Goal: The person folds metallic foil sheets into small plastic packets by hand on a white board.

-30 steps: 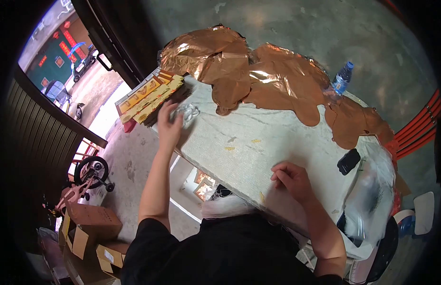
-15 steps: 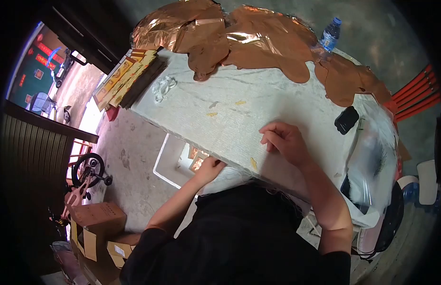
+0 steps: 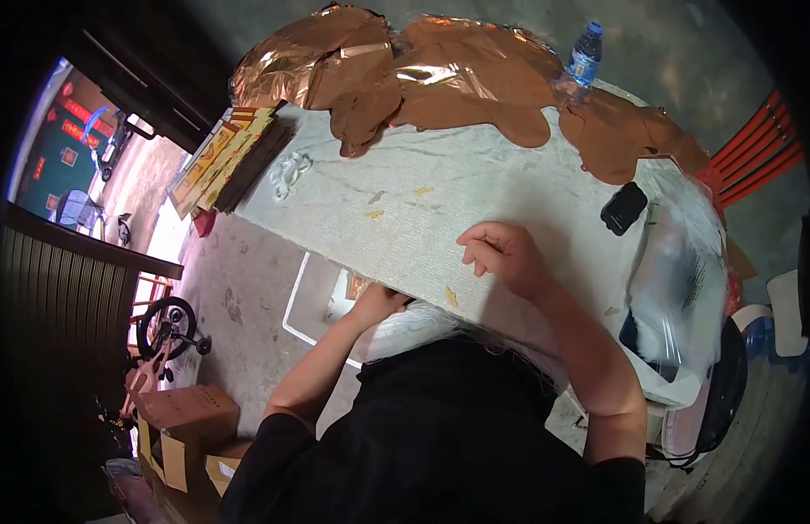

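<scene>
My left hand (image 3: 380,304) is at the near edge of the pale, cloth-topped table (image 3: 326,218), above a white box (image 3: 297,301) below the edge. Its fingers curl inward and are partly hidden, with a small dark thing beside them that I cannot make out. Over the tabletop, my right hand (image 3: 507,256) hovers with loosely bent fingers, some apart, and nothing visible in them. Nearest to it lies a small yellow scrap (image 3: 451,297). Farther off are another yellow scrap (image 3: 374,214) and a black, rounded object (image 3: 625,208).
Shiny brown foil sheets (image 3: 475,96) cover the far edge, near a water bottle (image 3: 585,59). Flat printed packs (image 3: 217,166) are stacked at the left end beside clear plastic bits (image 3: 289,175). Clear plastic bags (image 3: 675,288) lie at right. Cardboard boxes (image 3: 191,415) stand lower left.
My left hand has shifted slightly, and a dark thing now shows by its fingers. The right hand stays over the table with its fingers slightly altered. The whole view has shifted a little.
</scene>
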Tool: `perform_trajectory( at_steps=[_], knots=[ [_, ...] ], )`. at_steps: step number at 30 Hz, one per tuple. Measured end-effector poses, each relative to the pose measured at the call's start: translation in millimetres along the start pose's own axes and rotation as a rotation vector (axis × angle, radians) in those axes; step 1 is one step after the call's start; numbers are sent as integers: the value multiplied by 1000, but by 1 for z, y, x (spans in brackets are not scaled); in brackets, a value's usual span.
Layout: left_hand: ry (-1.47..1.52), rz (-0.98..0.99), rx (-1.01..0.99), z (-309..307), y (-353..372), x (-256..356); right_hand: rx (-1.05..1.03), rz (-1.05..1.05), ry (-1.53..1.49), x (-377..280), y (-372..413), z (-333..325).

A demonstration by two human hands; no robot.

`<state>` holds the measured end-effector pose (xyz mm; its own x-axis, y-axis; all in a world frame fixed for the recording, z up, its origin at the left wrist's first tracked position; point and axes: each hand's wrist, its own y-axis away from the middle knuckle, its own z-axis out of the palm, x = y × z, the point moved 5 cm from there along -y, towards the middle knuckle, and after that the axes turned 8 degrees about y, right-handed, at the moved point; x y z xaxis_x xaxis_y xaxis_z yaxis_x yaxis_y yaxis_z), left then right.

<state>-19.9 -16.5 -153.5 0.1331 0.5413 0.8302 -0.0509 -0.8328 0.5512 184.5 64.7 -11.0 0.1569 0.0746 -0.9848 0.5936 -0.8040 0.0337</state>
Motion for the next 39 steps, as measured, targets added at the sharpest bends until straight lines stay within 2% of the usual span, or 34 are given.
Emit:
perform_trajectory(
  at_steps=[2, 3, 5, 8, 11, 15, 17, 18, 20, 21, 23, 24, 26, 27, 29, 30, 32, 33, 34, 35, 36, 37, 38, 39],
  knots=[
    [-495, 351, 46, 7, 1, 16, 15, -17, 41, -2, 0, 0],
    [-494, 354, 46, 6, -5, 11, 16, -18, 43, -2, 0, 0],
    [-710, 510, -106, 19, -15, 1, 20, -24, -2, -3, 0, -1],
    [-780, 508, -129, 29, -13, 6, 19, -40, 22, -2, 0, -2],
    [-703, 464, -67, 23, -16, -2, 27, -27, 31, -2, 1, -1],
    [-632, 416, -49, 15, 12, 15, -5, 5, 37, -1, 1, 1],
    [-555, 195, -149, 16, 47, 45, -24, 0, 85, -2, 3, 3],
    [-552, 198, -148, 15, 63, 60, -25, -1, 89, -4, 5, 4],
    [-438, 593, -30, 12, 97, 101, -113, 11, 91, -8, 8, 14],
    [-428, 594, -21, 10, 104, 108, -124, 11, 100, -7, 9, 17],
    [-855, 787, 207, 3, 119, 131, -164, -230, 336, -15, 6, 26],
    [-852, 792, 225, 2, 125, 141, -172, -243, 344, -20, 6, 32],
    [-656, 661, 196, 2, 131, 157, -134, -250, 303, -34, 10, 42],
    [-654, 666, 193, 3, 134, 166, -130, -249, 308, -46, 12, 45],
    [-420, 746, 111, 5, 137, 181, -412, 67, -120, -65, 20, 59],
    [-416, 752, 113, 8, 134, 184, -412, 66, -112, -73, 20, 55],
    [-171, 1011, 191, 8, 135, 200, -384, 57, -24, -87, 18, 42],
    [-47, 1023, 102, 11, 126, 195, -382, 45, -9, -97, 18, 38],
    [-47, 1037, 103, 19, 122, 197, -307, -64, -41, -111, 19, 31],
    [271, 937, -215, 38, 116, 196, -233, -166, -77, -125, 22, 25],
    [580, 808, -530, 57, 112, 196, -146, -136, -74, -140, 25, 16],
    [598, 640, -546, 75, 104, 182, -59, -109, -73, -150, 26, 7],
    [612, 474, -560, 88, 97, 170, 47, -308, 2, -158, 22, -5],
    [455, 464, -831, 94, 115, 184, 86, -464, -146, -166, 23, -24]
  ],
)
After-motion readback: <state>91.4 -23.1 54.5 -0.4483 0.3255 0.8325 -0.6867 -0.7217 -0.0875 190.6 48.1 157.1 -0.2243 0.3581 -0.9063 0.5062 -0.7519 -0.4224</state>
